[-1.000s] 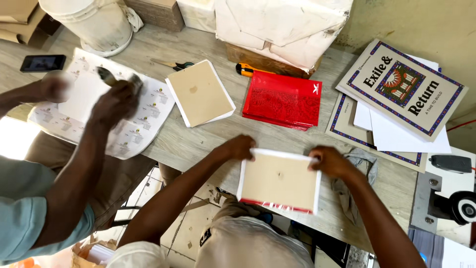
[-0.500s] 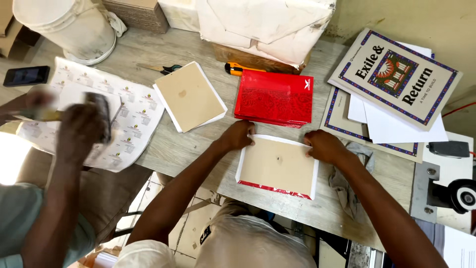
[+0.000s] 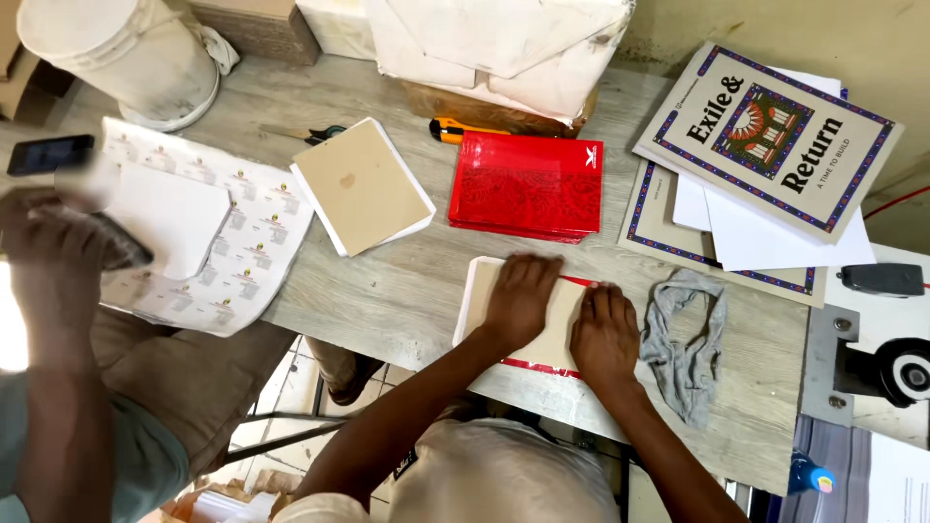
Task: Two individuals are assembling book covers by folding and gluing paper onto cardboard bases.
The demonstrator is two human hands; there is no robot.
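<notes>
Both hands have slid from the card's top corners onto its face: the left hand [image 3: 521,296] and right hand [image 3: 604,334] now press flat, palms down and fingers spread, grasping nothing, on the tan card [image 3: 554,334] with its red edge. That card lies at the near edge of the bench [image 3: 407,291], just below the red stack [image 3: 528,186], with a grey rag [image 3: 686,339] just to its right. Left of the red stack, a co-worker's hand [image 3: 58,242] is clenched on something dark and blurred over the label sheet [image 3: 247,257].
</notes>
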